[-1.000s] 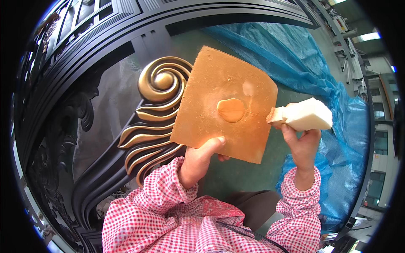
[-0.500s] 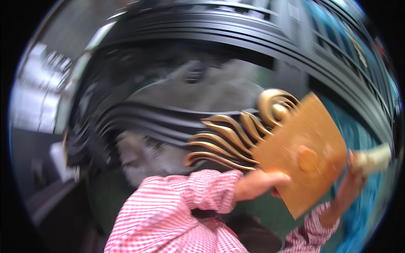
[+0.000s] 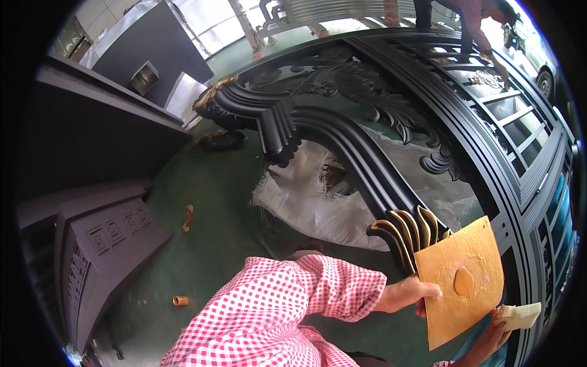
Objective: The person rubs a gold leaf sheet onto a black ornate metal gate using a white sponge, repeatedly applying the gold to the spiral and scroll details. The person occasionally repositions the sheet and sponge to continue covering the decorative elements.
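My left hand [image 3: 417, 293] grips the left edge of an orange-gold paint board [image 3: 441, 315], its thumb on top. A round puddle of gold paint [image 3: 465, 281] lies near the board's middle. My right hand [image 3: 494, 333] is closed on a cream sponge [image 3: 521, 315] just beyond the board's lower right edge. Beside the board, gold-edged carved leaves [image 3: 406, 231] end a black ridged moulding [image 3: 358, 144]. The board hides the rest of that carving.
A black metal gate [image 3: 489, 171] lies along the right, with a bent-over person [image 3: 474, 24] at its far end. White woven sheeting [image 3: 306, 196] lies under the moulding. Dark panels [image 3: 110, 238] stand at left; a small orange cup [image 3: 180, 301] is on the green floor [image 3: 214, 244].
The view has swung left, bringing the floor and dark panels in. Board and sponge now appear lower and farther right, still in my hands. The gold scroll is now out of sight.
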### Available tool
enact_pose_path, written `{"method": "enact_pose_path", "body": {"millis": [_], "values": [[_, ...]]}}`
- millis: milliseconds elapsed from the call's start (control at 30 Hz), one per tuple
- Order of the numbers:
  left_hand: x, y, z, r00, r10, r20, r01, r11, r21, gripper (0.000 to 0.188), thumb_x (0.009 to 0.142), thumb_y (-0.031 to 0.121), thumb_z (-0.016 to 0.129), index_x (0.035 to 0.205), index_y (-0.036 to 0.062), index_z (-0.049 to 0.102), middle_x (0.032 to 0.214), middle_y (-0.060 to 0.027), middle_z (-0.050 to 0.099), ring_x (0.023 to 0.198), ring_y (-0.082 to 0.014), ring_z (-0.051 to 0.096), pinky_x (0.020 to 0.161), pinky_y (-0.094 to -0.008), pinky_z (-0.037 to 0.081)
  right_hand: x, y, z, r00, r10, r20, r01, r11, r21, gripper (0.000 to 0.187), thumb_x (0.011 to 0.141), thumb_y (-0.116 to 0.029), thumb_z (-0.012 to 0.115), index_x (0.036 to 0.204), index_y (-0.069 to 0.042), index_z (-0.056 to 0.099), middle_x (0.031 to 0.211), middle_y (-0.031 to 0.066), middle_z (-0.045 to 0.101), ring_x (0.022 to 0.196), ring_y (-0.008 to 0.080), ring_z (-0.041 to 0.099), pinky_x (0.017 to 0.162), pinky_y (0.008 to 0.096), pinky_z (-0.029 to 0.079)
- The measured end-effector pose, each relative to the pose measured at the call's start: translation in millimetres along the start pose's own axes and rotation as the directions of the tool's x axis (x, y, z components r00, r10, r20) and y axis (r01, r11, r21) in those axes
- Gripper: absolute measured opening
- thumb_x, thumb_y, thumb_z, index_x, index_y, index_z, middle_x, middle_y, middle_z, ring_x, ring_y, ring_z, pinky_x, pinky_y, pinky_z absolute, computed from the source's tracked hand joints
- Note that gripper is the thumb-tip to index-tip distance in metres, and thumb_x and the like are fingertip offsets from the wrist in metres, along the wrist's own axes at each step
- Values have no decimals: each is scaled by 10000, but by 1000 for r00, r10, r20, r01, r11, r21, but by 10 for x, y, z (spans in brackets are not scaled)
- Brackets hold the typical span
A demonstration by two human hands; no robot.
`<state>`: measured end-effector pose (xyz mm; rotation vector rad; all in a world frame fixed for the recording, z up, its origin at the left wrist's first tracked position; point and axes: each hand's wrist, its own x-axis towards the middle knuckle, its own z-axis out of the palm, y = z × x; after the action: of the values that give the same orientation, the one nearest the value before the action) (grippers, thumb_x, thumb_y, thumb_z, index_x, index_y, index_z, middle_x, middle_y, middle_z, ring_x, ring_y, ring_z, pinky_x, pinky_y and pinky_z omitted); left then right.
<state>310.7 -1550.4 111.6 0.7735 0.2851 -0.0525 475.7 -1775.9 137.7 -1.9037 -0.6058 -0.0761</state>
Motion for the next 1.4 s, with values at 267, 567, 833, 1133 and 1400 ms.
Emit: {"method": "enact_pose_path", "body": {"millis": [267,567,833,1133,1400], "values": [[-295,111,59,986,127,-104,-128,992,-10,282,783,236,543,926,-8,549,725,-103,597,540,-164,552,482,-269,438,141,514,143,979,171,-106,-170,985,25,440,926,-193,511,1226,115,415,1171,195,508,1039,260,532,902,362,427],[-364,53,104,968,63,-244,-75,996,-39,349,784,223,580,1062,14,546,848,-90,620,649,-173,588,531,-267,462,109,-112,133,996,59,71,-83,907,412,327,833,-171,611,1070,41,533,998,130,595,897,201,578,823,329,463],[-434,130,-5,981,63,-183,-82,991,-101,214,824,145,553,963,-17,577,790,-101,630,620,-183,593,543,-282,471,81,-580,436,982,-40,185,-24,944,330,299,732,-28,713,992,28,574,928,75,629,847,133,592,733,257,476],[-427,70,-31,986,48,-159,-59,996,-69,223,817,120,544,986,-24,565,785,-105,628,600,-176,593,511,-263,470,38,-740,571,935,-193,299,218,974,-54,339,647,-51,749,955,-19,610,892,88,625,790,226,600,736,306,461],[-393,43,-8,989,37,-144,-44,998,-42,234,818,125,546,999,-23,562,789,-102,627,604,-174,591,513,-262,470,133,-798,673,814,-415,408,535,808,-246,284,625,-145,771,837,-66,599,750,55,586,712,230,571,661,327,398]]}}
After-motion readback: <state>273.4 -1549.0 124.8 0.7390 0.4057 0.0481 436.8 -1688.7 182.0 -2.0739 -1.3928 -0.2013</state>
